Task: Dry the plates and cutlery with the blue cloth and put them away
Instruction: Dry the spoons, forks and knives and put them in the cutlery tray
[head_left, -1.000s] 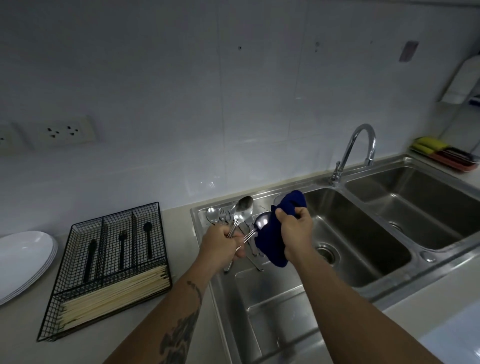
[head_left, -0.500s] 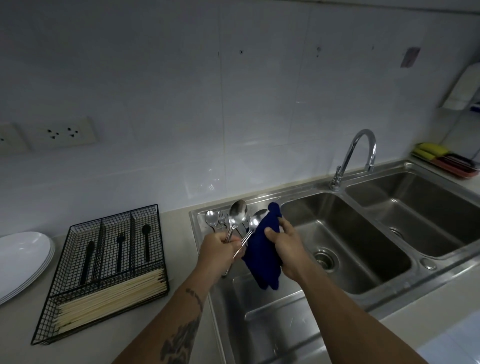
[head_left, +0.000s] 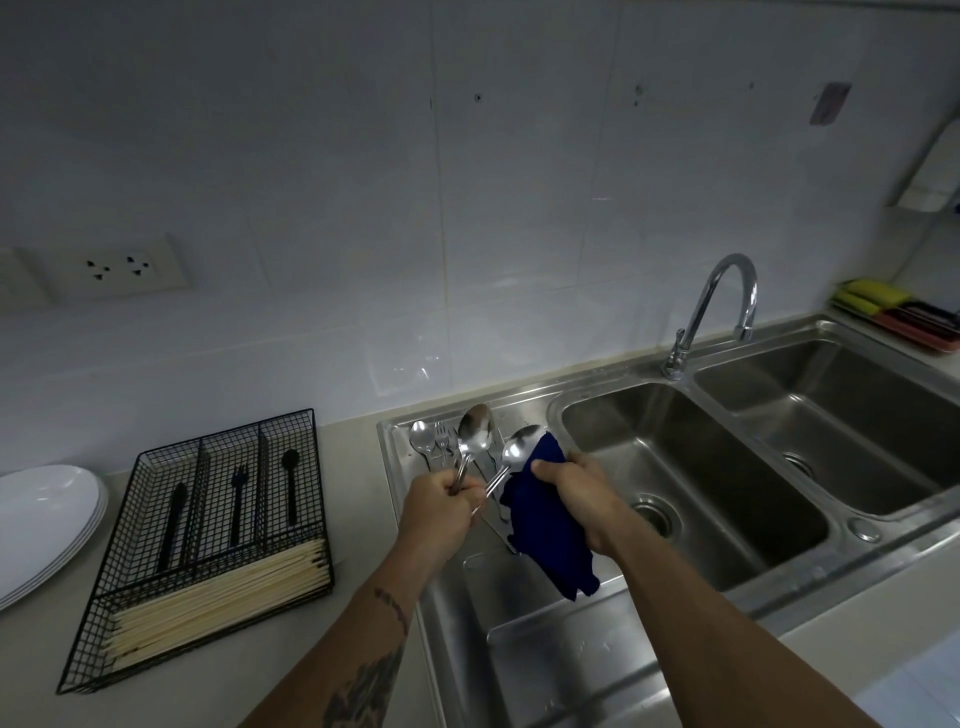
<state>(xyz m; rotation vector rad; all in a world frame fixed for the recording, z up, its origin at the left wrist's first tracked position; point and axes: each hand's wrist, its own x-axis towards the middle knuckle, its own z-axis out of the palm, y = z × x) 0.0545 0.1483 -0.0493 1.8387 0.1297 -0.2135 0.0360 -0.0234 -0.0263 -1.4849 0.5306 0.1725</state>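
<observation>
Steel spoons stand up from our left hand (head_left: 441, 501), whose fingers are curled tight around two handles: the taller spoon (head_left: 475, 434) and the lower spoon (head_left: 519, 453). Our right hand (head_left: 574, 491) grips the blue cloth (head_left: 550, 540) with curled fingers, and the cloth touches the bowl of the lower spoon and hangs down over the sink drainboard (head_left: 545, 649). More cutlery (head_left: 434, 441) lies on the drainboard behind. White plates (head_left: 44, 519) sit stacked beside the black wire cutlery basket (head_left: 208, 530) on the counter.

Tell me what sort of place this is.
Most likely a home kitchen counter: a stainless double sink with a gooseneck tap, a wire cutlery tray, and stacked white plates.
</observation>
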